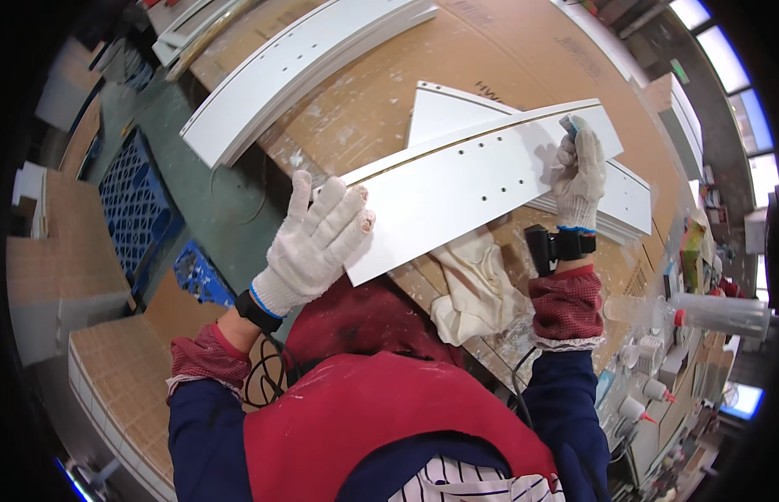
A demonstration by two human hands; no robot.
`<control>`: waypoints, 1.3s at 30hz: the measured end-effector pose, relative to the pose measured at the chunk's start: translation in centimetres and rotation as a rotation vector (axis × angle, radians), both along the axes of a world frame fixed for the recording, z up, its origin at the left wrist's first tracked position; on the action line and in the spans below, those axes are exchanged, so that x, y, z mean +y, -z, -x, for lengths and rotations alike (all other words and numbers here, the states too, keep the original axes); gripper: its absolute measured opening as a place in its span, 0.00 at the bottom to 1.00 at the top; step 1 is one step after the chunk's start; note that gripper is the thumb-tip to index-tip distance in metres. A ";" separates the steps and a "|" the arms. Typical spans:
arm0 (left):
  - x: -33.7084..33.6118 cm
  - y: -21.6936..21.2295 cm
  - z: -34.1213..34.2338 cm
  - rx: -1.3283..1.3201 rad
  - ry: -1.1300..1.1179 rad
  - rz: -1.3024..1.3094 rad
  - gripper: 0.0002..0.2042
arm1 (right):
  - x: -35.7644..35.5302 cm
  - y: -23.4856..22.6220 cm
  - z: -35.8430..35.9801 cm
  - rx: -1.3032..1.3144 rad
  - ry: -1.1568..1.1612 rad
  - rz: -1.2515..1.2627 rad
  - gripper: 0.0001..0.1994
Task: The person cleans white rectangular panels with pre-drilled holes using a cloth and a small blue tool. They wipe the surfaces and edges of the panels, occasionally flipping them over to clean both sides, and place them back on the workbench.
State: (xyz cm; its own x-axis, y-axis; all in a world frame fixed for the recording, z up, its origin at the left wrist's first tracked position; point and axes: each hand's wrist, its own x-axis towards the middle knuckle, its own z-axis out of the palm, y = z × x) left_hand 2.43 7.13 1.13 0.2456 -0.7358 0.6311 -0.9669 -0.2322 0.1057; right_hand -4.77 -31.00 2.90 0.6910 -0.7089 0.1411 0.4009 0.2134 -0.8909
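A long white board (440, 194), with a groove along its far edge and several small dark holes, lies slanted across other white boards. My left hand (318, 243), in a whitish knit glove with worn fingertips, is at the board's left end. Its fingers are stretched out and apart, and it grips nothing visible. Above the board's right part is my right hand (580, 180), gloved too, its fingers drawn together. A small grey-blue bit shows at those fingertips, too small to name. Under the board rests a stack of white boards (632, 197), partly hidden.
Cardboard (356, 105) covers the workbench. More white boards (281, 63) are stacked at the far left. A cream cloth (477, 289) lies by the near edge. Glue bottles (636, 409) and a clear container (720, 314) stand right. Blue plastic pallets (134, 201) sit on the left floor.
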 end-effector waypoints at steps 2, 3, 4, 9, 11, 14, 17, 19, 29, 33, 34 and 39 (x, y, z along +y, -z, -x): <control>-1.2 -0.1 -0.4 -0.023 0.048 -0.006 0.24 | 0.3 -0.1 1.8 -0.085 -0.037 -0.022 0.14; -1.6 -0.1 -0.5 -0.013 0.072 0.009 0.22 | 1.0 -0.3 2.2 -0.045 0.046 -0.028 0.15; -2.1 0.2 -0.4 0.000 0.099 0.026 0.20 | 1.0 -0.1 3.3 -0.088 0.020 -0.068 0.15; -3.0 -0.1 0.3 -0.046 0.164 0.080 0.24 | 1.0 1.6 7.7 -0.237 -0.003 -0.259 0.16; -3.0 -1.3 1.1 0.011 0.171 0.024 0.24 | 1.6 1.4 8.7 -0.244 0.084 -0.295 0.16; -3.0 -3.0 2.3 0.245 0.177 0.039 0.27 | 1.3 1.8 9.9 -0.238 0.092 -0.336 0.16; -2.9 -3.1 3.5 0.684 0.106 0.136 0.29 | 1.3 2.2 10.4 -0.211 0.045 -0.334 0.15; -3.1 -3.6 3.7 1.044 0.006 0.418 0.27 | 1.9 2.1 10.6 -0.166 0.097 -0.362 0.14; 0.4 -0.8 3.6 1.932 -0.115 0.853 0.17 | 4.3 1.9 10.3 -0.102 0.157 -0.361 0.14; 2.6 1.3 4.2 1.843 -0.215 0.787 0.13 | 3.9 2.9 11.0 -0.089 0.070 -0.346 0.14; 2.8 1.5 4.4 1.828 -0.246 0.782 0.12 | 4.1 2.7 11.0 -0.068 0.076 -0.335 0.14; 2.6 0.8 4.9 1.808 -0.410 0.780 0.13 | 4.2 2.5 11.4 0.001 0.043 -0.314 0.13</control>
State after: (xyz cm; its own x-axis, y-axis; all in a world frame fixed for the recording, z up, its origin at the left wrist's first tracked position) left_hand -2.47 9.77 0.37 0.8916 -0.2249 -0.3929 0.4368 0.1985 0.8774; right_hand -16.16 -26.84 0.39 0.6594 -0.7464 -0.0900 0.4148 0.4610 -0.7845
